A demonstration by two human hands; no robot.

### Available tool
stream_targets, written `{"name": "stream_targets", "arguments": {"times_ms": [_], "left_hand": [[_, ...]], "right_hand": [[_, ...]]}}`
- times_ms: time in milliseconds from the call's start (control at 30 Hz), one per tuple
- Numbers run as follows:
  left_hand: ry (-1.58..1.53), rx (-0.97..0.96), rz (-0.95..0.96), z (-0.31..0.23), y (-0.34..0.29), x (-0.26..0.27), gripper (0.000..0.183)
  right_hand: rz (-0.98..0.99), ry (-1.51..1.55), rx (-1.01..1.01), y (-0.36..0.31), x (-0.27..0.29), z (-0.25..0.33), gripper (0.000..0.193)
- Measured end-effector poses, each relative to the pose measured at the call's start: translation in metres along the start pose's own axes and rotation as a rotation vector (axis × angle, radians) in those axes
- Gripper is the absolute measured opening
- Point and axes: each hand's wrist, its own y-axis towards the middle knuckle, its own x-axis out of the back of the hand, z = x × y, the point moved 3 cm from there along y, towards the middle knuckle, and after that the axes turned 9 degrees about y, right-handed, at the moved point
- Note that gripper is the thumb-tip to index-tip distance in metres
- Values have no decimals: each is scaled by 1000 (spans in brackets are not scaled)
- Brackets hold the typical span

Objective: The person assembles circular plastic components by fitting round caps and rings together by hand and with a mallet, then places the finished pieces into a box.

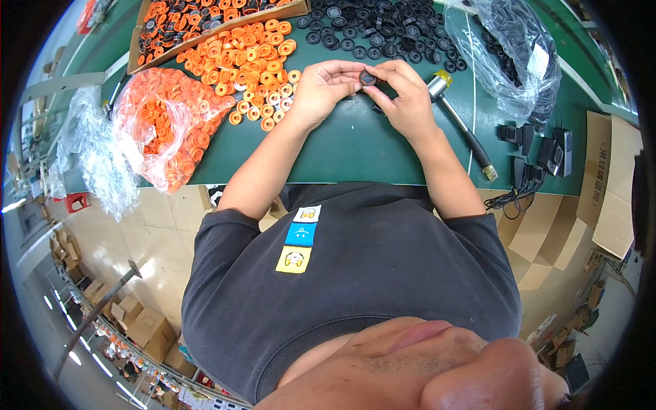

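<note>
Wearer's head [492,383] sat closest. Left hand [322,90] and right hand [411,99] together pinched round black piece [367,78], seemingly mid-work; loose orange rings [256,58], black discs [410,33] were left, finished count unclear.

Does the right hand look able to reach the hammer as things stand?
Probably yes: the hammer lies mostly uncovered beside the right hand, though that hand is holding the black disc.
</note>
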Motion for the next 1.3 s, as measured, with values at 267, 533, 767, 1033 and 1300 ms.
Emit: {"name": "stream_targets", "arguments": {"times_ms": [267, 533, 767, 1033, 1300], "left_hand": [[-48, -77, 7, -6, 0, -6, 33], [11, -105, -83, -3, 0, -7, 26], [132, -157, -156, -8, -4, -15, 21], [114, -57, -109, -1, 0, -6, 21], [37, -6, -45, 6, 1, -12, 19]], "right_hand": [[-16, 9, 13, 0, 0, 0, 34], [-87, 481, -346, -7, -6, -23, 27], [-47, 632, -551, -12, -10, -33, 22], [-23, 769, -639, -15, -14, -38, 19], [-26, 664, -739, -22, -5, -22, 24]]}}
